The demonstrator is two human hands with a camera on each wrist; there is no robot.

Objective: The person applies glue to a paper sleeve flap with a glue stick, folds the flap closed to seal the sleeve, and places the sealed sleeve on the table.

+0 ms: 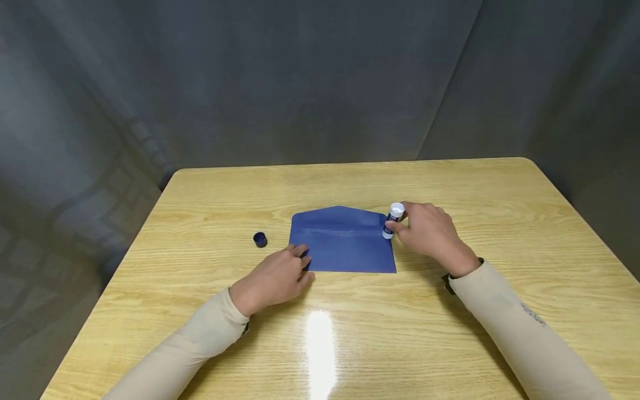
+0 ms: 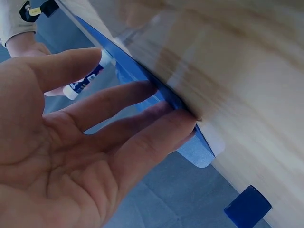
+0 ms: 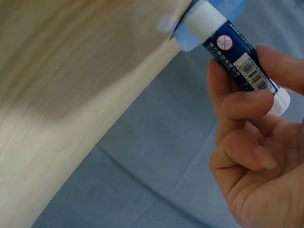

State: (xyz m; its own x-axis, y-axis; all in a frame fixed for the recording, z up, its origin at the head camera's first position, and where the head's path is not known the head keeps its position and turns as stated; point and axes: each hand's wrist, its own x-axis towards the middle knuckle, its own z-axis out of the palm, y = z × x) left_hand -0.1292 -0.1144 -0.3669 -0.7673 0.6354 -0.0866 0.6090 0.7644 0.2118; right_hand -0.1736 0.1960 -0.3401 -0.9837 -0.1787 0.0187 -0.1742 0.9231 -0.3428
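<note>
A dark blue envelope [image 1: 345,255] lies on the table with its pointed flap spread open toward the far side. A whitish streak runs along the line below the flap. My right hand [image 1: 430,230] pinches a glue stick [image 3: 240,57], white at both ends with a dark blue printed label, between thumb and fingers. The stick tilts with its lower end right at the envelope's right edge. The left hand [image 1: 275,278] rests its fingertips on the envelope's lower left corner, fingers loosely extended, as the left wrist view shows. To the left sits a dark blue cap [image 1: 260,239].
The wooden table [image 1: 475,194] has rounded far corners, and grey curtains [image 1: 300,83] hang behind it and at both sides. A bright light reflection shows on the tabletop between the forearms.
</note>
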